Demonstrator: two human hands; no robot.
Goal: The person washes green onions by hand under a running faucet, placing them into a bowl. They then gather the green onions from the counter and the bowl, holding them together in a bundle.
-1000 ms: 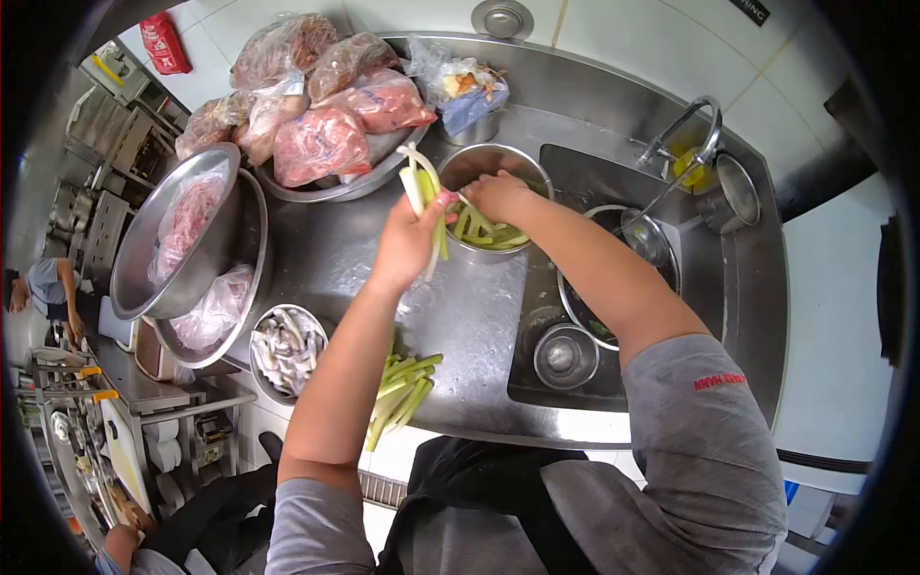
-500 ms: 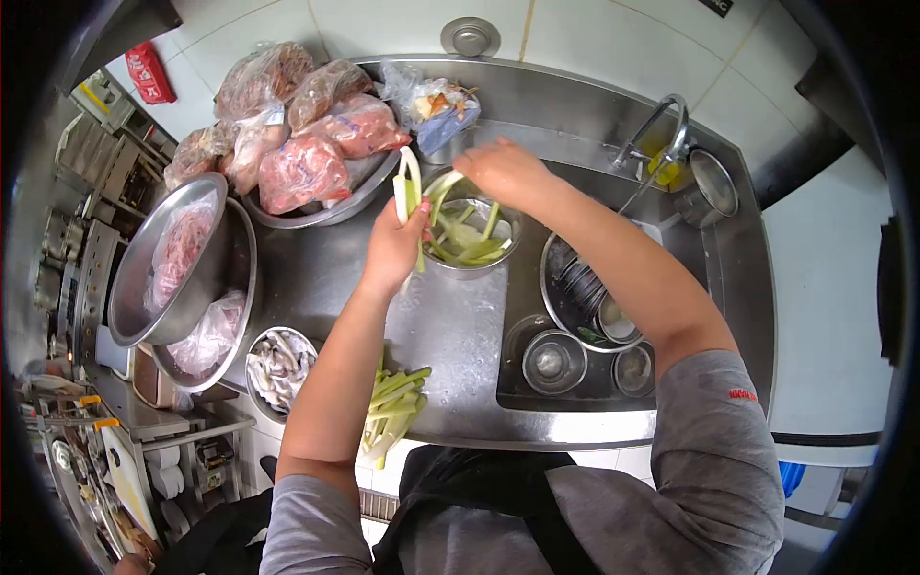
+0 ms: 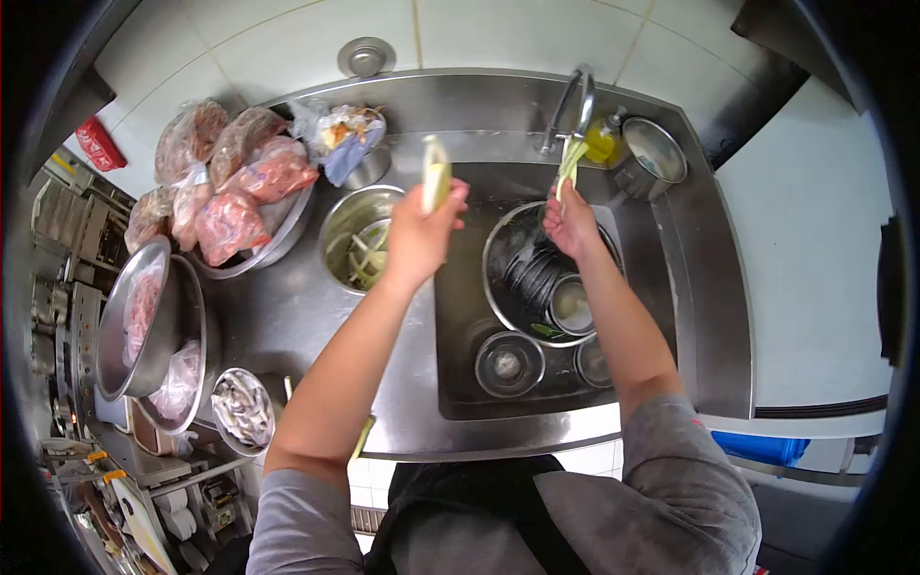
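Observation:
My left hand [image 3: 422,240] is closed around a pale green onion stalk [image 3: 436,184], held upright above the sink's left edge. Farther right, my right hand [image 3: 572,225] grips several thin green onion pieces [image 3: 569,165] under the faucet [image 3: 586,101]. Left of my left hand stands a steel pot [image 3: 329,230] with green onion pieces inside. Below my right hand, a large steel bowl [image 3: 488,264] in the sink [image 3: 460,297] contains black dishes and a small bowl. The tip of another green onion [image 3: 362,437] shows beside my left forearm, which hides what lies behind it.
Bagged raw meat [image 3: 230,225] fills a basin at the back left, near tilted steel bowls [image 3: 169,326]. A container of pale, squid-like pieces [image 3: 244,410] sits at the counter's front left. Yellow soap [image 3: 602,142] and a steel pot [image 3: 661,158] stand behind the sink.
The view has swung right. My right hand has left the pot and moved to the faucet with green onion pieces. My left hand has shifted right, away from the pot, still gripping green onion.

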